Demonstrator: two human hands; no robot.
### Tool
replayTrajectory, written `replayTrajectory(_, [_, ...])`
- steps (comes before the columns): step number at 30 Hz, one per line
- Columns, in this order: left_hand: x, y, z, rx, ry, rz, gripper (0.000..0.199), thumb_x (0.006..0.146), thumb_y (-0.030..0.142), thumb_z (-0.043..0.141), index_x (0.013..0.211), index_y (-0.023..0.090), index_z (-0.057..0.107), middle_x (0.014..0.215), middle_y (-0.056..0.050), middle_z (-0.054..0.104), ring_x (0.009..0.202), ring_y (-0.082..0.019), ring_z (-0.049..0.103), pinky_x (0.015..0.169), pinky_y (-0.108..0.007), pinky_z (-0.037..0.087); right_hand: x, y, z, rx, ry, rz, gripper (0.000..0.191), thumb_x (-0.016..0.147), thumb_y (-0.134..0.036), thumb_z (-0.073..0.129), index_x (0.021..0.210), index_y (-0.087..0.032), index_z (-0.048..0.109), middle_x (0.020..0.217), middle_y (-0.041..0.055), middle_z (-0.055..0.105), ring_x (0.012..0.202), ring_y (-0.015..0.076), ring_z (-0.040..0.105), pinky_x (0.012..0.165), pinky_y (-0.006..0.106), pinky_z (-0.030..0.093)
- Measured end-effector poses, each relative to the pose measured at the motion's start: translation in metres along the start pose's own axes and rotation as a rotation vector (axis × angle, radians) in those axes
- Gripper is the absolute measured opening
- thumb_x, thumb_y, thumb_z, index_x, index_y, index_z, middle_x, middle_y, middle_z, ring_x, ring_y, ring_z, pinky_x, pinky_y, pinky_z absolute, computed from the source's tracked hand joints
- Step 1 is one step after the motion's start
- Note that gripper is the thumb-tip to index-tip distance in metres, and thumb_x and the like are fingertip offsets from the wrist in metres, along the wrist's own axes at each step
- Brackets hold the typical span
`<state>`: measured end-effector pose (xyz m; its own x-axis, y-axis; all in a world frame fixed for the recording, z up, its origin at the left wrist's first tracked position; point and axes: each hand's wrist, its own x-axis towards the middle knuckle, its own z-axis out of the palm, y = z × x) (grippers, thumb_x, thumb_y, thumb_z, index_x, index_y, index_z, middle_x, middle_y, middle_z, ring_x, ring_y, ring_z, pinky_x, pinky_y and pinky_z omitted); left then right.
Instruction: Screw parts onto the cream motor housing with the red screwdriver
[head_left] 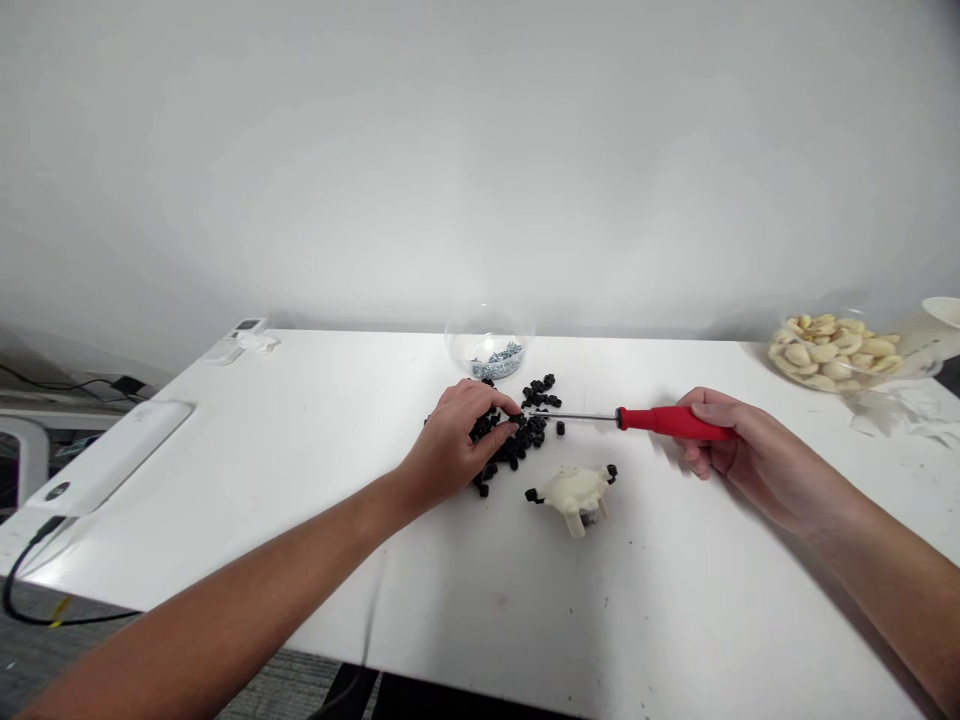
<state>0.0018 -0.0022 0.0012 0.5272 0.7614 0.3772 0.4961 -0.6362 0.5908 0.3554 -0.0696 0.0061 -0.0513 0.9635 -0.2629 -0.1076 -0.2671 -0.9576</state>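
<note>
Closest to the lens is the left forearm [247, 600], stretched in over the front edge of the white table [675, 620] to where a small black part [517, 419] is pinched by the thumb and forefinger of the left hand [450, 440]. Those fingertips are nearly together, just the part between them. A red-handled screwdriver [660, 421] is gripped near its butt end by the right hand [739, 430], fingers curled round it, with its shaft [577, 416] aimed straight at that pinch. Whether the tip is properly seated can't be told, it's too tiny.

So yeah, a slip looks like the main worry: if the driver is pushed off-centre, a fingertip could be jabbed, since the part seems to be backed by fingers only. If it's pinched too lightly, it could be spun loose and lost among the loose black parts [538, 428] heaped around the hand. That heap could be scattered by a careless wrist too.

Just behind, a clear bowl [454, 350] of silvery screws [499, 362] could be bumped if the left hand is jerked away. The cream-coloured model [574, 488], stood nearer the front with two black end pieces [533, 495] on it, could be clipped if either hand is dropped carelessly.
</note>
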Motion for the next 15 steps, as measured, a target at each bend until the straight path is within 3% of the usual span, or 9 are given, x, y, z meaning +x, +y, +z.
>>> replayTrajectory(8, [0.0006,0.0016,-0.0002,0.025,0.032,0.0,0.005,0.099,0.023,0.071,0.103,0.025,0.068,0.101,-0.001,0.075,0.102,-0.022,0.066,0.101,-0.043,0.05,-0.0037,-0.0042,0.0057,0.008,0.057,0.003,0.03,0.099,-0.044,0.064,0.078,-0.024,0.063,0.07,0.0025,0.061,0.06,0.0165,0.05,0.057,0.029,0.045])
replayTrajectory(15, [0.0029,-0.0006,-0.001,0.062,0.115,-0.186,0.008,0.098,0.031,0.072,0.103,0.026,0.069,0.099,-0.002,0.076,0.101,-0.024,0.067,0.105,-0.048,0.05,-0.0006,-0.0013,0.0006,-0.002,0.079,-0.013,0.031,0.101,-0.044,0.062,0.077,-0.024,0.062,0.071,0.0022,0.06,0.06,0.0167,0.051,0.058,0.029,0.045])
